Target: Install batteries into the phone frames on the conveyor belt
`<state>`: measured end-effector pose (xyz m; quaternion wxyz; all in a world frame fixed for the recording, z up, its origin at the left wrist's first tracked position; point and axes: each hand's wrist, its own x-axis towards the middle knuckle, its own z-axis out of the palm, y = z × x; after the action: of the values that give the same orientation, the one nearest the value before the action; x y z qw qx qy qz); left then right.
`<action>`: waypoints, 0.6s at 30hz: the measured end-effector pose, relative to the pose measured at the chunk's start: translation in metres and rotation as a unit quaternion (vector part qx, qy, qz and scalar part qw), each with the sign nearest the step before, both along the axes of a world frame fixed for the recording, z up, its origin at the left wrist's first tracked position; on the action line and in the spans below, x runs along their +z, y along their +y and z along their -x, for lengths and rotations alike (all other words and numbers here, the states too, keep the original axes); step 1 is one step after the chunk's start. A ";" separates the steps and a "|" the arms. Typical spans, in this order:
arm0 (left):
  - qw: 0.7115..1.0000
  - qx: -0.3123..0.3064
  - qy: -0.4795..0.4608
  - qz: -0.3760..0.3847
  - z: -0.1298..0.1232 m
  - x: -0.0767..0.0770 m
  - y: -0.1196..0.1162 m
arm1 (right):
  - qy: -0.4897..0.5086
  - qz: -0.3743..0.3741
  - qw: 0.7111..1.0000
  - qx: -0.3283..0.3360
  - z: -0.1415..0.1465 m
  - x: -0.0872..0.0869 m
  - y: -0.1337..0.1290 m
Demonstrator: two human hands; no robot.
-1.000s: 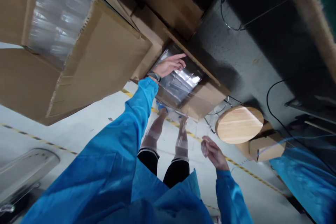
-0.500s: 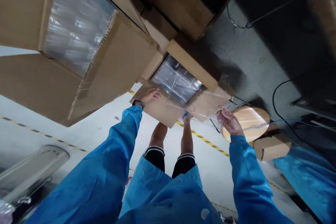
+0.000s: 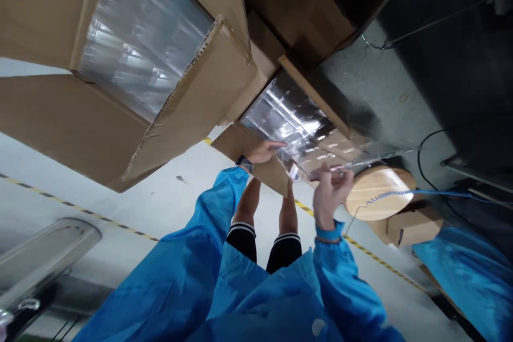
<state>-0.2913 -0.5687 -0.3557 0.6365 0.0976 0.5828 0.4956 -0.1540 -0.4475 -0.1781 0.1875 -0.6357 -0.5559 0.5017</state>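
In front of me a small cardboard box [image 3: 252,157] stands with its flaps folded out. A shiny clear plastic sheet [image 3: 298,117] with a grid-like pattern lies across its opening and reaches over the right flap. My right hand [image 3: 331,192] has its fingers closed on the near edge of this plastic, which is smeared by motion. My left hand [image 3: 262,152] is over the near flap, fingers stretched towards the plastic. Whether its fingertips touch the sheet I cannot tell. What lies beneath the sheet is hard to make out.
A large open carton [image 3: 192,96] with clear plastic pieces inside stands at the left. A round wooden stool [image 3: 380,192] is at the right, a blue coiled cord [image 3: 401,191] across it. Beyond it sits a small carton [image 3: 417,224]. More brown boxes [image 3: 288,5] stand at the back.
My right hand has moved left and nearer to me with the clear plastic. My left hand has shifted right along the flap. More of the shiny grid now shows over the box.
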 end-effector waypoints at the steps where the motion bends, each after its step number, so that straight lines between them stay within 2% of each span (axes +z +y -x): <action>1: 0.999 -0.003 -0.037 -0.014 -0.001 0.005 -0.002 | -0.003 -0.007 1.000 -0.018 0.012 -0.009 -0.010; 4: 0.987 -0.037 -0.103 -0.121 0.001 0.021 -0.014 | 0.001 0.005 0.998 -0.055 0.030 -0.026 -0.027; 6: 0.980 -0.092 -0.061 -0.165 0.000 0.030 -0.022 | 0.023 0.034 0.997 -0.065 0.026 -0.027 -0.032; 9: 0.969 -0.156 0.147 -0.124 -0.017 0.036 -0.023 | 0.046 0.100 0.991 -0.069 -0.003 -0.010 -0.033; 11: 0.936 -0.176 0.295 -0.077 -0.033 0.036 -0.018 | -0.011 0.133 0.989 -0.058 -0.032 0.014 -0.025; 12: 0.916 -0.186 0.350 -0.060 -0.040 0.036 -0.015 | -0.068 0.112 0.990 -0.043 -0.046 0.028 -0.016; 13: 0.898 -0.196 0.392 -0.048 -0.046 0.035 -0.013 | -0.131 0.070 0.989 -0.016 -0.057 0.044 -0.005; 14: 0.882 -0.206 0.423 -0.043 -0.051 0.033 -0.013 | -0.196 -0.011 0.980 0.025 -0.064 0.058 0.010; 15: 0.868 -0.213 0.446 -0.044 -0.054 0.031 -0.014 | -0.236 -0.105 0.963 0.077 -0.064 0.068 0.026; 16: 0.857 -0.218 0.464 -0.048 -0.056 0.029 -0.018 | -0.232 -0.134 0.952 0.148 -0.059 0.073 0.043; 17: 0.849 -0.219 0.478 -0.051 -0.057 0.027 -0.023 | -0.201 -0.111 0.943 0.241 -0.047 0.069 0.059; 18: 0.843 -0.218 0.490 -0.052 -0.059 0.025 -0.030 | -0.160 -0.061 0.923 0.345 -0.029 0.056 0.073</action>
<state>-0.2327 -0.5988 -0.3306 0.3540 0.4853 0.7555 0.2616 -0.1246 -0.3740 -0.1220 -0.0502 -0.4639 -0.7930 0.3918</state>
